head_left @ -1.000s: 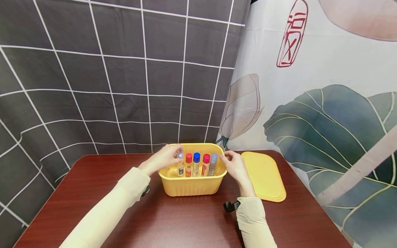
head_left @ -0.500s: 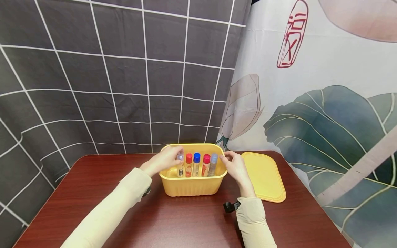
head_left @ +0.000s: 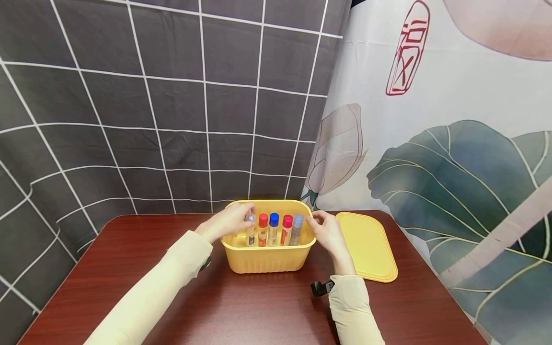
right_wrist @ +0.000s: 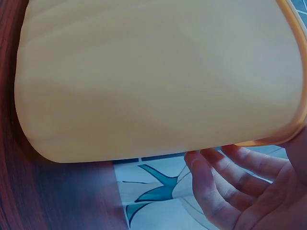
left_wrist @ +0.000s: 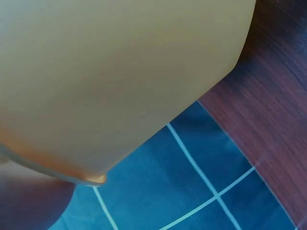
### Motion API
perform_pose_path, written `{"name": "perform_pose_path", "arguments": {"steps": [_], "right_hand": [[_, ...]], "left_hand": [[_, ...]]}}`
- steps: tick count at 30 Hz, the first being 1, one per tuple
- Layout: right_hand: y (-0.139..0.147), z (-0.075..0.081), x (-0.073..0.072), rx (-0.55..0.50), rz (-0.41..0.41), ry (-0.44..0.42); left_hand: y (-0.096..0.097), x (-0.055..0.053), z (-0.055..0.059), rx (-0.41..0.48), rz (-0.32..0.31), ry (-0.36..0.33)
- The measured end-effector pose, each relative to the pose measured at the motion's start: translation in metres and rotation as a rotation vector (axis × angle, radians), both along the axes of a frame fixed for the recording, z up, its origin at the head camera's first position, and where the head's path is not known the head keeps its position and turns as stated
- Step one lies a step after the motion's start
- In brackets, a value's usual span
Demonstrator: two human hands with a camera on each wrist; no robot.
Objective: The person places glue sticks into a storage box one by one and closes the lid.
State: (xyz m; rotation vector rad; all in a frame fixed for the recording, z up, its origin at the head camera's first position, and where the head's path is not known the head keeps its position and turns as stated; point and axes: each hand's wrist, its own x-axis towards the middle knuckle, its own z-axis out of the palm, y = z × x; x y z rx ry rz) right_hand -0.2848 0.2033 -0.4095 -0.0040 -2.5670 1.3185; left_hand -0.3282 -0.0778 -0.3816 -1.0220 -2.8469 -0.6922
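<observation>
In the head view, a yellow plastic box [head_left: 267, 258] stands on the table. Inside it a row of small upright tubes, glue sticks by their look, has red [head_left: 262, 230], blue [head_left: 273, 230] and pale caps. My left hand [head_left: 228, 220] reaches over the box's left side and pinches the top of the leftmost, pale-capped glue stick [head_left: 251, 237]. At the right rim my right hand [head_left: 327, 230] holds the box, its fingers [right_wrist: 240, 175] outside below the rim in the right wrist view. The box's outer wall [left_wrist: 124, 81] fills much of the left wrist view, hiding the left fingertips.
A yellow lid [head_left: 368, 247] lies flat on the reddish-brown table [head_left: 258, 306], right of the box. Behind the table hang a dark grid-patterned cloth [head_left: 172, 105] and a white cloth with lotus leaves [head_left: 457, 172].
My left hand has shifted very slightly at the leftmost glue stick, its fingers lower over the cap. My right hand stays at the rim, and the box and other tubes hold their places.
</observation>
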Motion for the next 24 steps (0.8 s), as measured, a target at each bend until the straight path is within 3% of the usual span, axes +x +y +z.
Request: {"name": "perform_pose_path", "arguments": {"steps": [5, 15, 19, 24], "right_hand": [[-0.002, -0.001, 0.0, -0.02, 0.0, -0.002], [-0.001, -0.001, 0.0, -0.006, -0.004, -0.004], [-0.001, 0.0, 0.001, -0.009, -0.002, -0.004], [0.0, 0.001, 0.001, -0.012, -0.005, -0.011]], "left_hand": [[-0.001, 0.001, 0.003, -0.001, 0.038, -0.063], [-0.002, 0.004, 0.008, -0.023, 0.067, -0.103], [-0.004, 0.008, 0.015, 0.001, 0.081, -0.091], [-0.007, 0.014, 0.024, 0.068, 0.089, -0.027]]}}
